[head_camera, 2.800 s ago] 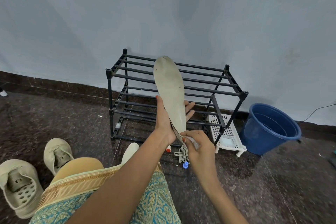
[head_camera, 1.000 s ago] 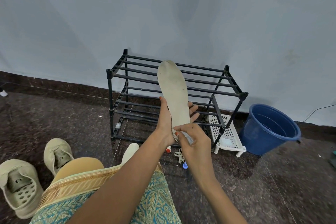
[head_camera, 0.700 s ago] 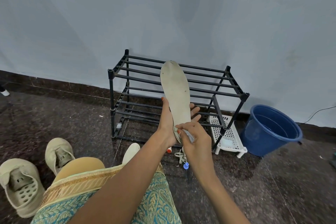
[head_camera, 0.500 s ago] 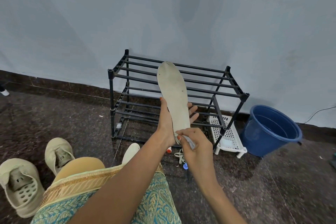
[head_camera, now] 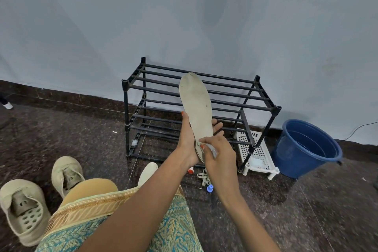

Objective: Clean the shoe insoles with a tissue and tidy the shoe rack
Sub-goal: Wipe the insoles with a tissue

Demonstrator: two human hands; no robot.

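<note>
A pale beige insole (head_camera: pixel 196 102) stands upright in front of the black shoe rack (head_camera: pixel 263 106). My left hand (head_camera: pixel 188 139) grips it from behind near the heel, thumb on the left edge and fingers showing on the right. My right hand (head_camera: pixel 218 155) pinches a small white tissue (head_camera: pixel 211 148) and presses it against the heel end of the insole. Two beige shoes (head_camera: pixel 22 210) lie on the floor at lower left. A second pale insole (head_camera: pixel 147 173) lies on the floor beyond my knee.
A blue bucket (head_camera: pixel 306 149) stands right of the rack, with a white perforated stand (head_camera: pixel 257 153) between them. Laces, a blue cap (head_camera: pixel 209 188) and a small orange-tipped item (head_camera: pixel 190 170) lie on the dark floor under my hands. The wall is close behind the rack.
The insole has swayed slightly left and right in my left hand. My right hand with the tissue has rubbed up and down over the heel end, staying near the bottom.
</note>
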